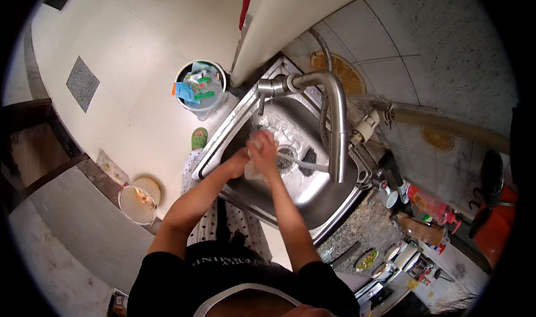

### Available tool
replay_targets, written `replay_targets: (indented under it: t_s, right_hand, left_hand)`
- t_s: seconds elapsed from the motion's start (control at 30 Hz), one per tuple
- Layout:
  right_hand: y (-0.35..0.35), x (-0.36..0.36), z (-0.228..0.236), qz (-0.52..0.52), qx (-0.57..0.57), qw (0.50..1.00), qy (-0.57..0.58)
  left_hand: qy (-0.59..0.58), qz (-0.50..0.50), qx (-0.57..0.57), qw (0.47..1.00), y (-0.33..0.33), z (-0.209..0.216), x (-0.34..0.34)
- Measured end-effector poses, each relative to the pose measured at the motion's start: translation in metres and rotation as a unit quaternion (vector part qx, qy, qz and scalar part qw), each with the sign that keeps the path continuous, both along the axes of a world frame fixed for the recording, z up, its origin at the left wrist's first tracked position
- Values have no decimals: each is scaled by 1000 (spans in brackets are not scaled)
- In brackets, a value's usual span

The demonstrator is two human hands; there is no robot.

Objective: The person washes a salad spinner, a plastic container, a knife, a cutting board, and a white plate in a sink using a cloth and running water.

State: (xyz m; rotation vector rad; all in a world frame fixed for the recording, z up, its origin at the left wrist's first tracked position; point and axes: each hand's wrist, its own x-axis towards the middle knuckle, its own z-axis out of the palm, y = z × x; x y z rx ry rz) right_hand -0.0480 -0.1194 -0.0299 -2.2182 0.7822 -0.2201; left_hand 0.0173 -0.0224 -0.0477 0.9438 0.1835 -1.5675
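Both of my hands are together over the steel sink [335,202], left of its drain [286,159]. My left hand [240,161] and my right hand [264,148] are closed around a pale, see-through, bag-like thing [254,170]; its exact kind is unclear. Its lower part hangs below my fingers. From the tall steel faucet [336,127], a stream of water [304,164] runs toward the drain and my right hand. Beside the drain lies a dark oval thing [309,161], too blurred to name. Water wets the sink floor.
On the floor beyond the sink stands a lined waste bucket [182,77] with wrappers inside. A pale bucket [134,202] is at the left. Right of the sink, the counter holds a cup [392,199], a red bottle [432,205], a knife [345,255] and a food plate [366,260].
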Motion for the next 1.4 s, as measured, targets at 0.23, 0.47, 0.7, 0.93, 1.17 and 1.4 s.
replay_targets:
  t_s: [0.23, 0.47, 0.7, 0.93, 1.17, 1.4]
  right_hand:
    - [-72, -18, -81, -292, 521, 801, -34]
    - [8, -75, -56, -349, 395, 845, -88]
    - [54, -16, 18, -168, 17, 985, -39]
    - [16, -97, -60, -206, 20, 978, -22]
    - [-25, -108, -54, -383, 677, 619, -112]
    - [-26, -128, 15, -417, 535, 723, -134]
  left_hand:
    - [-23, 34, -3, 999, -8, -11, -16]
    - [99, 119, 99, 983, -16, -15, -3]
    - [93, 134, 109, 981, -22, -10, 3]
    - [113, 117, 143, 976, -28, -19, 13]
    - [193, 126, 35, 972, -14, -44, -2]
    - [-311, -82, 85, 943, -20, -71, -53]
